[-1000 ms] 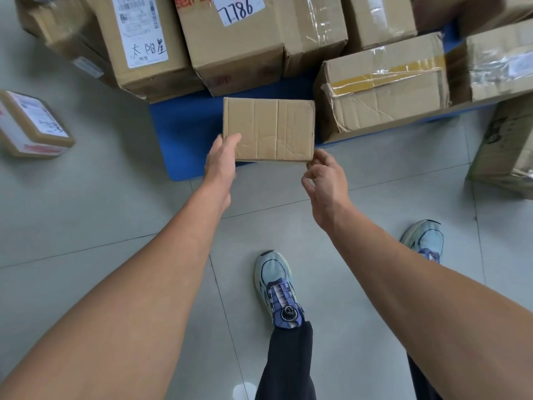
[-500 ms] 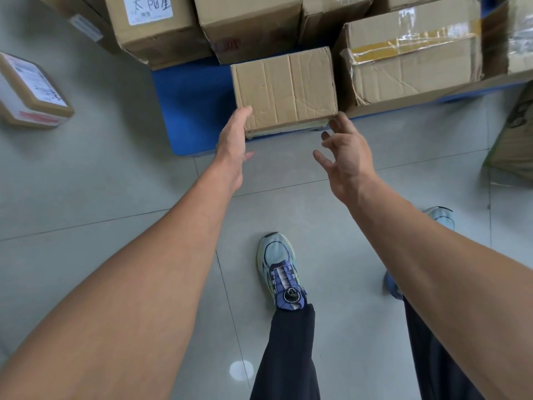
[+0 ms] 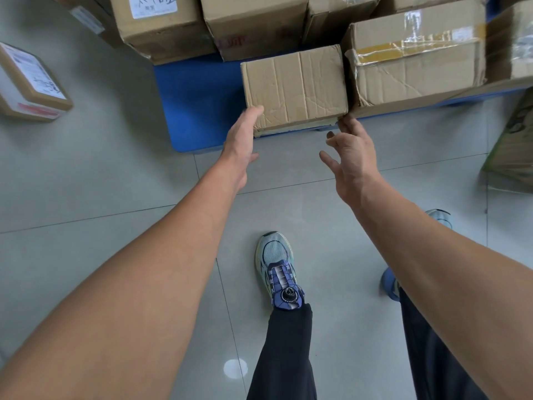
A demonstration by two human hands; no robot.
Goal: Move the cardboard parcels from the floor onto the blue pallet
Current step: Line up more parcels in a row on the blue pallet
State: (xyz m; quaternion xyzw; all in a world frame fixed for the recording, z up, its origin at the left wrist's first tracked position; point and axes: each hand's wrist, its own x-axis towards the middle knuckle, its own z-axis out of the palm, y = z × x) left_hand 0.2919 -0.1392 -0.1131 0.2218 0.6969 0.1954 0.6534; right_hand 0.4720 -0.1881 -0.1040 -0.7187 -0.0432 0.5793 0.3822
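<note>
Set down since a second ago, the small creased brown cardboard parcel (image 3: 294, 88) is sitting at the front edge of the flat blue pallet (image 3: 199, 102), left hand (image 3: 240, 140) and right hand (image 3: 350, 151) releasing open-fingered, ideally nudging it further inward.

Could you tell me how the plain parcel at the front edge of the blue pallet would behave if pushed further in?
Probably slides rather than tips: the plain parcel sits low and flat on the blue pallet. Its creased panels suggest soft walls that may give. Possibly light, as the left hand touches its side with straight fingers.
</note>
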